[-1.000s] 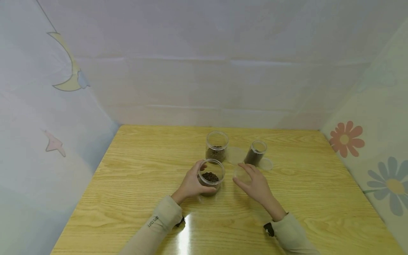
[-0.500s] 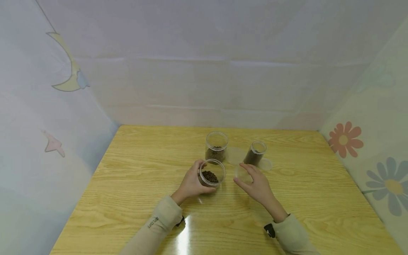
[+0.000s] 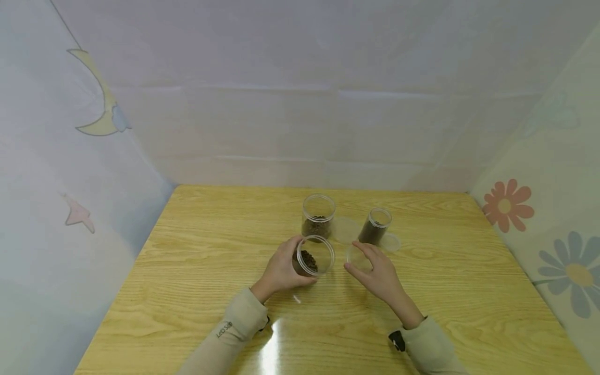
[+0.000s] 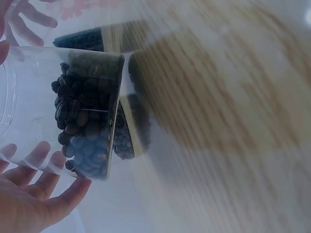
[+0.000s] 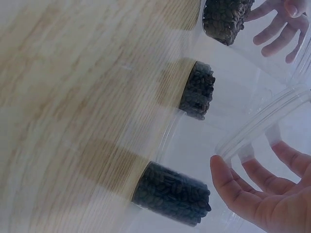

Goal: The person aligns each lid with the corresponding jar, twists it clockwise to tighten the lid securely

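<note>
Clear jar (image 3: 314, 256) of dark beans (image 4: 85, 116), tilted rightward above the table (image 3: 197, 291), gripped by the broadly curved left hand (image 3: 281, 271). Clear lid (image 5: 262, 120) near the jar's mouth, pinched by the half-curled right hand (image 3: 382, 273). Behind, upright: wide jar (image 3: 319, 214), slim jar (image 3: 374, 228).

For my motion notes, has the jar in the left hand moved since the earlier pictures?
Yes: the held jar has tipped further rightward, towards the right hand, judged against the standing jar behind it in the head view.
</note>
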A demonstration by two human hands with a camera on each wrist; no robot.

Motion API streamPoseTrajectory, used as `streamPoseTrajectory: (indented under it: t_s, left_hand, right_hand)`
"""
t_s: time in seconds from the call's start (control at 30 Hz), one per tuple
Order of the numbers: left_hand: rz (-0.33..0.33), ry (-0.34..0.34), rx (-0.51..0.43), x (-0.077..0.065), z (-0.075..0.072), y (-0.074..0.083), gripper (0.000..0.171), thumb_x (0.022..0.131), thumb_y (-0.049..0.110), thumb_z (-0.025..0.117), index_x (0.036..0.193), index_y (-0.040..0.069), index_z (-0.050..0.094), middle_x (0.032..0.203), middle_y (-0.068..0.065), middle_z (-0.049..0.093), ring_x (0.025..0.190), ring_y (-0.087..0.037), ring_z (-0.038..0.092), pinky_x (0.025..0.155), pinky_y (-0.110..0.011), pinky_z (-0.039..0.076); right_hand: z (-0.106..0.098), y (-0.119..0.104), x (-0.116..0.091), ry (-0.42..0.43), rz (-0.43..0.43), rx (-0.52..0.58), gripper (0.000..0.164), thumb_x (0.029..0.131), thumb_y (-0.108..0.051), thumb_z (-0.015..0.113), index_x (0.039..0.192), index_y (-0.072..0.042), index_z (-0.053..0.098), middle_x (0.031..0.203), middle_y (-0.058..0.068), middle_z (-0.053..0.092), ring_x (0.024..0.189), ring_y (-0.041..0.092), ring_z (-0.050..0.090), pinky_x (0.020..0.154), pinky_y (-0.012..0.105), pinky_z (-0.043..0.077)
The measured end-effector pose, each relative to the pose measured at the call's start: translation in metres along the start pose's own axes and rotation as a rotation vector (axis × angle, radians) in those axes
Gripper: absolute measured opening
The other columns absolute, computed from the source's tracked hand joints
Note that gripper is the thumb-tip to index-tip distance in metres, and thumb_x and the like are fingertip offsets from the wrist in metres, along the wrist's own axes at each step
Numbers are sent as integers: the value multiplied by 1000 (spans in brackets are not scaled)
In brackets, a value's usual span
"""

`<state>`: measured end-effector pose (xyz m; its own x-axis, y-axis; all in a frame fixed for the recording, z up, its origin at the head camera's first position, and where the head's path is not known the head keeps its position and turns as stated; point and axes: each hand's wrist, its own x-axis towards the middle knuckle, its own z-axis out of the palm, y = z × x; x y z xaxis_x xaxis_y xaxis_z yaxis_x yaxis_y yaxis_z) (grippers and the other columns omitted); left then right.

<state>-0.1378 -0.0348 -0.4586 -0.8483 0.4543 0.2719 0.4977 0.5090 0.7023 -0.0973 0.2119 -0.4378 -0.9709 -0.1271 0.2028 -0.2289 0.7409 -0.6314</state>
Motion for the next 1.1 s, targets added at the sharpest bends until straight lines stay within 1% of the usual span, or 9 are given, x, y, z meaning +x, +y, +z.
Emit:
streamPoseTrajectory:
  t_s: [0.17,0.3,0.4,0.5,0.6,0.7,0.83,0.93,1.1]
  left_hand:
    - [21,-1,30,0,-1,1,89,58,31,86,130,11,38,122,-15,50,108,-30,47,85,-49,44]
    - [39,10,70,0,-1,0,90,56,33,87,129,9,40,120,-13,51,107,-27,48,86,-46,43]
    - [65,22,104,1,-2,0,91,55,34,87,129,8,41,121,-10,52,107,-26,49,88,-43,43]
    - [92,36,139,1,-2,0,91,54,36,87,129,9,42,122,-7,52,106,-25,49,87,-43,43]
    - [100,38,168,1,-3,0,90,54,37,86,129,11,43,123,-6,52,107,-24,49,87,-44,43]
    - [99,31,183,1,-3,0,90,54,37,86,129,11,43,123,-6,52,109,-25,48,88,-46,42]
    - [105,25,196,2,-4,0,90,54,38,86,129,12,43,123,-5,52,109,-24,49,88,-45,42]
    - [108,25,204,2,-4,1,89,54,39,85,128,12,43,123,-5,52,109,-25,49,88,-45,42]
    - [115,15,230,3,-3,4,90,55,38,85,129,10,43,123,-9,52,110,-28,49,87,-48,42]
  right_hand:
    - [0,0,0,2,-3,3,59,80,-32,69,128,-5,50,127,20,48,110,42,47,82,59,41]
    - [0,0,0,1,-3,5,59,80,-32,69,128,-5,50,127,20,48,111,42,47,83,60,40]
    - [0,0,-1,4,-4,-1,59,80,-32,69,128,-5,50,127,20,47,111,42,47,84,60,39]
    - [0,-1,-1,12,-19,-16,59,79,-33,70,128,-6,50,127,20,47,110,42,47,83,60,40]
    - [-1,-3,-1,21,-43,-20,58,78,-32,70,127,-7,51,127,20,47,109,41,48,82,59,41]
    - [-3,-5,-1,27,-66,-19,58,78,-32,71,127,-8,51,127,19,47,107,40,50,78,57,43]
    - [-5,-8,0,23,-97,-4,58,78,-30,71,127,-8,51,126,19,47,105,39,51,68,49,50]
    - [-6,-10,1,20,-123,12,59,77,-29,72,128,-8,50,126,18,47,104,38,52,63,43,51]
    - [-7,-13,3,21,-165,28,60,77,-29,73,129,-10,49,127,16,46,104,37,52,62,44,51]
